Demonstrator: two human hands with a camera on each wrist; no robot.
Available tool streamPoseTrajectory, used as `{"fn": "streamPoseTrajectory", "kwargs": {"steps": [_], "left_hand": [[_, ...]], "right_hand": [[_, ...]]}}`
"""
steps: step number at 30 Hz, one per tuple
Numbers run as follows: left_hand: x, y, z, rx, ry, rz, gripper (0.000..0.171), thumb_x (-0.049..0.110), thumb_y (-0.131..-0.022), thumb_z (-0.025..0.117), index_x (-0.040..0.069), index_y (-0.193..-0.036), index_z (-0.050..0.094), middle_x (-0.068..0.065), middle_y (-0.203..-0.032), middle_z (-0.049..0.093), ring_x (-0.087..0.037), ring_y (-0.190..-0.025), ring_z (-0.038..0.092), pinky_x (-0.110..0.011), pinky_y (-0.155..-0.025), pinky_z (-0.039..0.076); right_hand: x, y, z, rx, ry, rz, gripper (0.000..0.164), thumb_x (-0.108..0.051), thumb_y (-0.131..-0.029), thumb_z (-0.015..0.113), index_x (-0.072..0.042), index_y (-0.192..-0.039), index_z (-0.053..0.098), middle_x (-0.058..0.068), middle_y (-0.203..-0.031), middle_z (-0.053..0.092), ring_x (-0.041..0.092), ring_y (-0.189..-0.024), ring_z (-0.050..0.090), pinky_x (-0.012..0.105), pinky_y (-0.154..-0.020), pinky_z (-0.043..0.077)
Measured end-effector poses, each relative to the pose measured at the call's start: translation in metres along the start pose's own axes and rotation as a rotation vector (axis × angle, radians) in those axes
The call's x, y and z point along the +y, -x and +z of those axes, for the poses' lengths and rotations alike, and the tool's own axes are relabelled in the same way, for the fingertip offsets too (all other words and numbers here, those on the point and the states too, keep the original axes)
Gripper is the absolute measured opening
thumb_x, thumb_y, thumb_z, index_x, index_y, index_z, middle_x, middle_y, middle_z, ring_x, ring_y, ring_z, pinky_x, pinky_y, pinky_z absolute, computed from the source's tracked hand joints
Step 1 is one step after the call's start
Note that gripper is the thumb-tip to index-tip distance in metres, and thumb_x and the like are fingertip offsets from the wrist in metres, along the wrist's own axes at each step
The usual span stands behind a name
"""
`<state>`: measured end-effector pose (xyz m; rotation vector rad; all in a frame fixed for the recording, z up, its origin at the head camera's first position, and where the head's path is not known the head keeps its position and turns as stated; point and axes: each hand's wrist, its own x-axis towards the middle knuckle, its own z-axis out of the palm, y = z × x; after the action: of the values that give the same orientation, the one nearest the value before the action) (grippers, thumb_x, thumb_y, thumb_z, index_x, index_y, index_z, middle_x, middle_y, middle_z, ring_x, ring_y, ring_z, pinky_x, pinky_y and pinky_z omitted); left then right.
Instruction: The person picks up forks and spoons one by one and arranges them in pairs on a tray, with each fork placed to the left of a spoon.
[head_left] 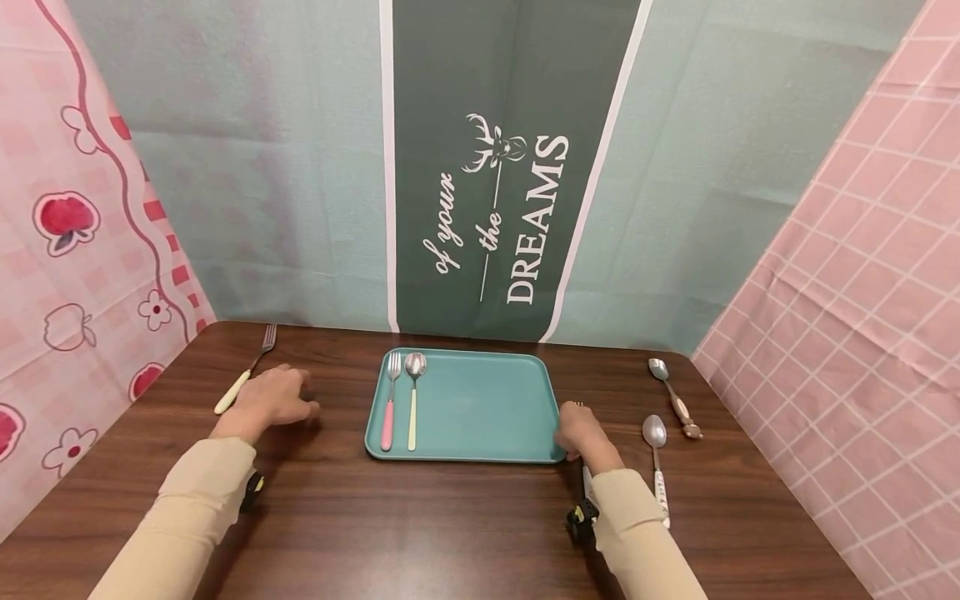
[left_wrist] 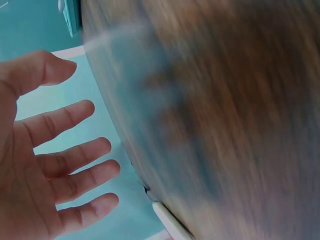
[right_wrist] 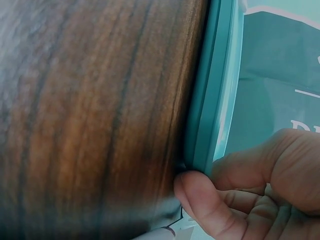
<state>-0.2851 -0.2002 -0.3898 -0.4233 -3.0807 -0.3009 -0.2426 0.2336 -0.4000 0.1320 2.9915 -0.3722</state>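
A teal tray (head_left: 487,354) lies on the table, bearing a pink-handled fork (head_left: 388,408) and a cream-handled spoon (head_left: 412,417) on its left side. My right hand (head_left: 581,435) pinches the tray's near right corner, thumb and curled index finger right at the rim in the right wrist view. Beneath that wrist, a pale-handled utensil (head_left: 587,477) is mostly hidden. Left of the tray, my left hand (head_left: 272,396) hovers with spread fingers and holds nothing. Close beside it, partly covered by it, lies a cream-handled fork (head_left: 236,390).
At the table's right are a spoon (head_left: 673,400) with a figure-tipped brownish handle and another spoon (head_left: 655,433) with a patterned white handle. A printed green curtain (head_left: 465,167) hangs behind the brown table (head_left: 450,542); pink cloths flank both sides.
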Motion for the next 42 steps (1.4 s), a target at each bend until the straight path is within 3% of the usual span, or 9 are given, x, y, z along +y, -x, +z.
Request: {"fn": "streamPoseTrajectory", "kwargs": {"steps": [14, 26, 36, 42], "left_hand": [[-0.021, 0.007, -0.008, -0.001, 0.025, -0.038, 0.035, 0.035, -0.068, 0.06, 0.009, -0.092, 0.06, -0.017, -0.096, 0.052, -0.037, -0.084, 0.051, -0.047, -0.05, 0.039], [-0.042, 0.011, -0.006, 0.01, 0.049, -0.087, 0.044, 0.04, -0.067, 0.061, 0.006, -0.096, 0.06, -0.022, -0.094, 0.047, -0.043, -0.081, 0.046, -0.05, -0.05, 0.037], [-0.05, 0.01, -0.006, 0.033, 0.049, -0.109, 0.044, 0.041, -0.068, 0.061, 0.006, -0.093, 0.059, -0.026, -0.091, 0.043, -0.048, -0.08, 0.042, -0.052, -0.05, 0.036], [-0.058, 0.009, -0.002, 0.032, 0.057, -0.129, 0.051, 0.042, -0.069, 0.061, 0.002, -0.1, 0.057, -0.029, -0.092, 0.04, -0.05, -0.08, 0.041, -0.056, -0.053, 0.035]], "right_hand": [[0.0, -0.001, 0.002, -0.007, -0.03, 0.031, 0.008, 0.009, -0.072, 0.049, 0.007, -0.079, 0.054, 0.017, -0.065, 0.05, 0.014, -0.038, 0.051, 0.022, -0.036, 0.041], [-0.001, 0.002, -0.002, -0.006, -0.024, 0.01, 0.007, 0.007, -0.073, 0.049, 0.006, -0.078, 0.053, 0.018, -0.067, 0.051, 0.014, -0.039, 0.053, 0.022, -0.036, 0.041], [-0.001, 0.001, -0.001, -0.013, -0.022, 0.013, 0.009, 0.008, -0.074, 0.048, 0.007, -0.082, 0.053, 0.018, -0.067, 0.051, 0.014, -0.039, 0.053, 0.022, -0.037, 0.041], [-0.003, 0.002, -0.002, -0.018, -0.022, 0.025, 0.011, 0.009, -0.074, 0.048, 0.008, -0.084, 0.053, 0.018, -0.067, 0.051, 0.015, -0.039, 0.053, 0.023, -0.036, 0.041]]}}
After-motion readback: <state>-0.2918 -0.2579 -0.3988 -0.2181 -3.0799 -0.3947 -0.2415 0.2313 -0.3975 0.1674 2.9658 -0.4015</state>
